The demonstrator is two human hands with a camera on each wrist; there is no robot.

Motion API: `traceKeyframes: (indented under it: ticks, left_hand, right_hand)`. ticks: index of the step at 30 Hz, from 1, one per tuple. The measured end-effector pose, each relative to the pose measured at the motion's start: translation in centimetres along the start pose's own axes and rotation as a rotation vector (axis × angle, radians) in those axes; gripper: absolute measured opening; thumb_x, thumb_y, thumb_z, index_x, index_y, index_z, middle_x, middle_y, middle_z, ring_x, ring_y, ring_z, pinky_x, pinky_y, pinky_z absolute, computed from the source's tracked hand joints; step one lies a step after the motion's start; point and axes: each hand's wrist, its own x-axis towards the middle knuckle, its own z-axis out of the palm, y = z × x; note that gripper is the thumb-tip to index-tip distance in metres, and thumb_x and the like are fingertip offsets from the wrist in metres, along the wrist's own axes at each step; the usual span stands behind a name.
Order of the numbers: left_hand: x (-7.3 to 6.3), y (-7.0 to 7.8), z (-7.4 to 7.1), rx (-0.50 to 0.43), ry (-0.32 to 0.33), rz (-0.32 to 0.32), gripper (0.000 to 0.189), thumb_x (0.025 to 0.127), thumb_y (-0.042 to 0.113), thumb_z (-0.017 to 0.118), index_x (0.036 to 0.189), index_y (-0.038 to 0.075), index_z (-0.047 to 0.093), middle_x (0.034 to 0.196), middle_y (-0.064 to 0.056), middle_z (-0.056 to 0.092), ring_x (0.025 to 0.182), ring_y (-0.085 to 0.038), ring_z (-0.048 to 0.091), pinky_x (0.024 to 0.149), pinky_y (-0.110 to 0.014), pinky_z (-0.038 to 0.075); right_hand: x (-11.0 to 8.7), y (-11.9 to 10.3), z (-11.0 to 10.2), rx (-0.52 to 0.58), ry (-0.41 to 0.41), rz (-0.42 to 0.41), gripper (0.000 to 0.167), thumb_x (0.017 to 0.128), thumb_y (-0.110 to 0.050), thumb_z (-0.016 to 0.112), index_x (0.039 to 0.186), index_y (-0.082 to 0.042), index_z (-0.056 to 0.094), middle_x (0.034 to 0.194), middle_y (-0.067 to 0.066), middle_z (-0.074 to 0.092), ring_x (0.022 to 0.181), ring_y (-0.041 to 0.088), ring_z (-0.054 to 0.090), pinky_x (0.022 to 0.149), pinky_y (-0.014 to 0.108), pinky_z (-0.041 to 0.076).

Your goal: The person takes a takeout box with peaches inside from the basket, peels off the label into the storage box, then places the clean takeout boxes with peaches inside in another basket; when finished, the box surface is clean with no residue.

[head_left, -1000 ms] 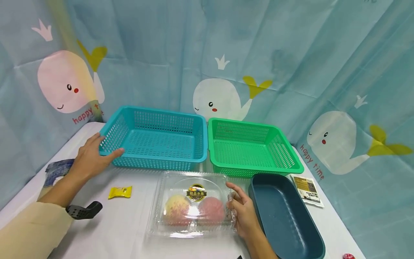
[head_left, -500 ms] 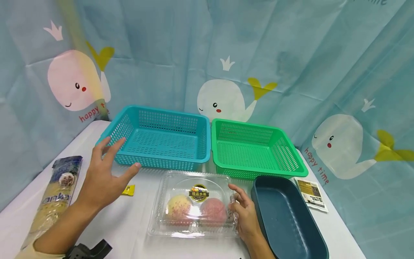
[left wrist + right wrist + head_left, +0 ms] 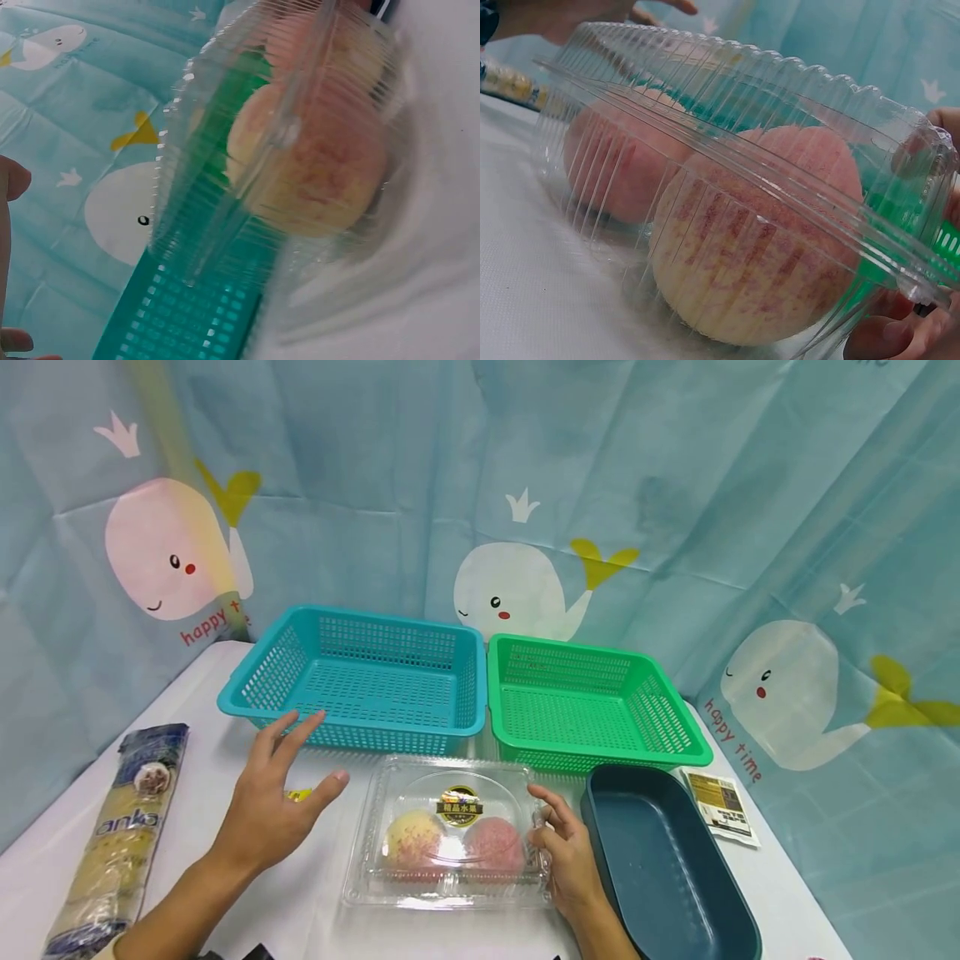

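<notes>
Since a second ago: left hand (image 3: 273, 806) has come off the blue basket's left rim, now over the tabletop (image 3: 322, 902) nearer the box; right hand, box and baskets about as they were, bar a slight camera shift. Clock directions as in the head view.

Far left: long packet (image 3: 123, 835), blue upper end, yellowish middle, lying lengthwise at the box's 9 o'clock. Next, left hand, also around 9 o'clock and apart from the box: fingers and thumb spread, nothing held. Yellow packet (image 3: 298, 795) partly hidden behind it. Blue basket (image 3: 375, 693) at the box's 11 o'clock, perforated sides.

Clear box (image 3: 405, 781) on the tabletop at front centre, lid on, dark label (image 3: 460, 806) on top. Inside, side by side: yellowish peach (image 3: 414, 837) with red flecks at left, pink peach (image 3: 493, 845) at right. Right hand (image 3: 566, 856) at the box's 3 o'clock, fingers curled on its right end, gripping it.

Green basket (image 3: 558, 718) between 1 and 2 o'clock, beside the blue one. Dark blue tray (image 3: 652, 860) at 3 o'clock, just beyond the right hand. Sachet (image 3: 720, 806) at the tray's 1 o'clock. Whale-print curtain (image 3: 375, 568) behind, 12 o'clock.
</notes>
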Motion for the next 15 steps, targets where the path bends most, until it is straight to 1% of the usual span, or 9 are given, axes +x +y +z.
traceKeyframes:
  ticks: [6,10,15]
  left_hand:
    - [-0.6,-0.2,1.2,-0.032,-0.070,-0.003,0.074,0.086,0.026,0.074,0.150,0.027,0.036,0.148,-0.019,0.028,0.127,-0.052,0.033,0.084,-0.075,0.033]
    - [-0.8,-0.1,1.7,-0.038,-0.088,-0.004,0.074,0.086,0.027,0.073,0.150,0.026,0.037,0.147,-0.019,0.029,0.126,-0.052,0.035,0.085,-0.075,0.034]
    - [-1.0,0.1,2.3,-0.029,-0.121,-0.026,0.073,0.087,0.032,0.072,0.150,0.027,0.035,0.147,-0.018,0.031,0.127,-0.050,0.035,0.086,-0.075,0.035]
  right_hand:
    - [0.0,0.0,0.0,0.004,-0.003,-0.004,0.059,0.075,0.011,0.051,0.133,-0.002,0.053,0.093,0.013,0.042,0.071,0.018,0.054,0.053,0.023,0.050]
    - [0.0,0.0,0.0,0.009,-0.006,-0.004,0.059,0.075,0.011,0.050,0.133,-0.001,0.053,0.093,0.014,0.043,0.072,0.018,0.055,0.054,0.024,0.051]
    - [0.0,0.1,0.0,0.008,-0.007,-0.002,0.059,0.076,0.011,0.049,0.133,-0.002,0.052,0.094,0.014,0.043,0.073,0.019,0.055,0.055,0.025,0.052]
